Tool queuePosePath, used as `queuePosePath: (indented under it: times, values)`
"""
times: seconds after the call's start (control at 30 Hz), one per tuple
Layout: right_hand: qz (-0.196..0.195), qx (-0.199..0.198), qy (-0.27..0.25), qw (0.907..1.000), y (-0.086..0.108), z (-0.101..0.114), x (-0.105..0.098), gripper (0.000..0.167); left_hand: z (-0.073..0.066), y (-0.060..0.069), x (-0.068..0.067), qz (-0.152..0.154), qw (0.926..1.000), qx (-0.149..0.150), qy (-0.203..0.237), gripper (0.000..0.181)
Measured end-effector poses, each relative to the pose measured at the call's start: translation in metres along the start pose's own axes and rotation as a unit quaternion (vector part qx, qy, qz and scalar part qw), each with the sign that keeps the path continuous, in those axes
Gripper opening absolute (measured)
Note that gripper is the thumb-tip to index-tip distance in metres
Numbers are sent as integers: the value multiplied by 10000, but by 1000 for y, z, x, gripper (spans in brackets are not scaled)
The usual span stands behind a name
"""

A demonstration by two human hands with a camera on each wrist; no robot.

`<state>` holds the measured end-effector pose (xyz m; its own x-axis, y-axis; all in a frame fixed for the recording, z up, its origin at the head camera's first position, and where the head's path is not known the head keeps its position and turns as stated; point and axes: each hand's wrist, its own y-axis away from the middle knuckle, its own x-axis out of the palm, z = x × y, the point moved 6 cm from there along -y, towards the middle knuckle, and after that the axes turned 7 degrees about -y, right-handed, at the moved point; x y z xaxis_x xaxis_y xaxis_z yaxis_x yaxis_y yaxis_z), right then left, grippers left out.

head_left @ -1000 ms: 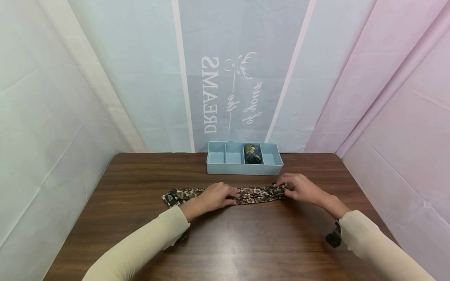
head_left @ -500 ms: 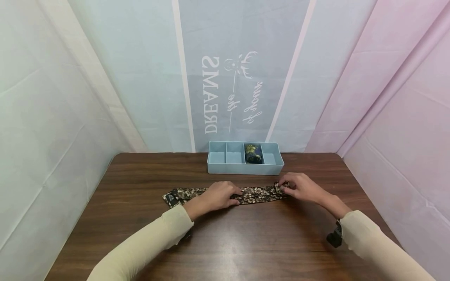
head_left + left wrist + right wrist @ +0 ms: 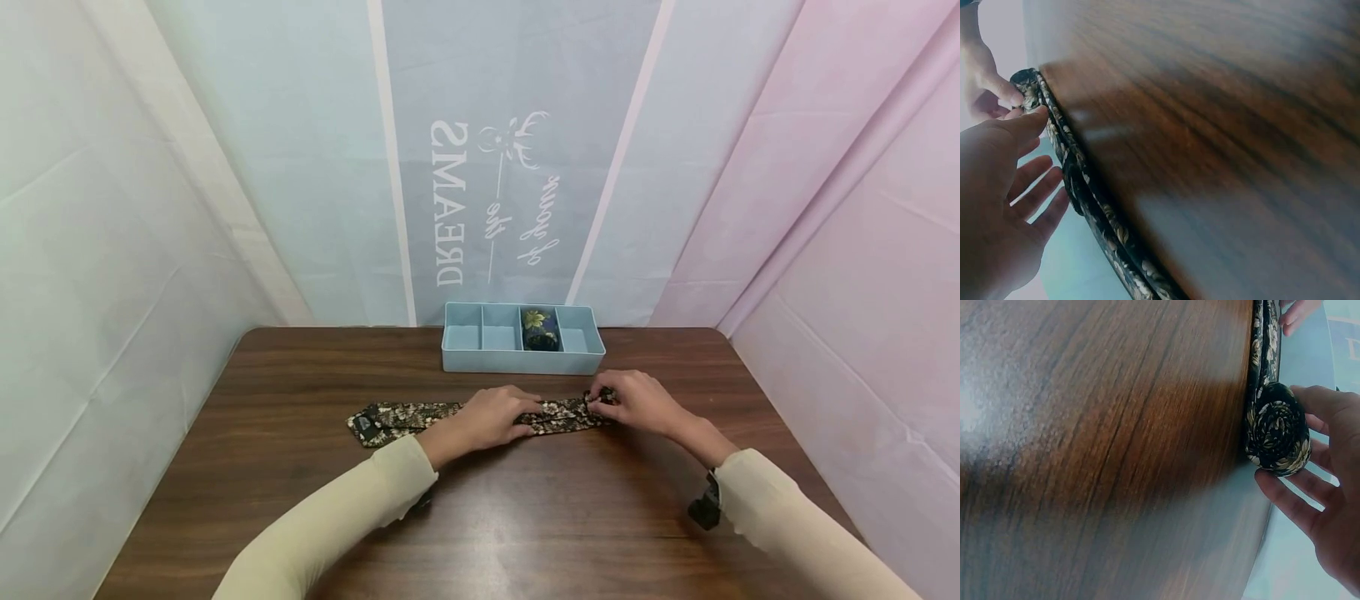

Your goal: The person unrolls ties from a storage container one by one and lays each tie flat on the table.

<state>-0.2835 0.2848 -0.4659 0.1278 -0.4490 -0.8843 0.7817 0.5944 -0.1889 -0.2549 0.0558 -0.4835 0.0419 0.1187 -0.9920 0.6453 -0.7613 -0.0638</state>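
Note:
A black necktie [image 3: 416, 414] with cream and tan flowers lies lengthwise across the table, its pointed end and dark label at the left. Its right end is wound into a coil [image 3: 1277, 428], whose spiral edge shows in the right wrist view. My right hand [image 3: 641, 404] holds this coil between thumb and fingers. My left hand [image 3: 491, 417] rests on the flat part just left of the coil, fingers extended. In the left wrist view the left fingers [image 3: 1038, 190] lie against the tie's edge, and the tie's layers run on past them.
Behind the tie stands a light blue tray [image 3: 523, 362] with several compartments. One compartment, second from the right, holds a rolled dark blue cloth [image 3: 540, 330] with yellow flowers. A printed curtain [image 3: 322, 167] hangs behind the brown wooden table [image 3: 300, 367].
My left hand has slid right along the tie, closer to the coil. The right hand stays near the same place, its fingers shifting on the coil. The tray has not moved.

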Motion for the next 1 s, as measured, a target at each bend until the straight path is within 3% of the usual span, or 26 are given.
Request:
queuePosePath:
  times: [0.3, 0.7, 1.0]
  values:
    - [311, -8, -3, 9995, 1, -1, 2, 13, -2, -5, 3, 77, 9999, 5, -72, 43]
    - [468, -505, 0, 9976, 4, 1, 0, 18, 1, -6, 7, 159, 9998, -84, 105, 36]
    - [152, -521, -12, 9985, 10, -5, -1, 10, 2, -3, 7, 196, 9998, -94, -33, 34]
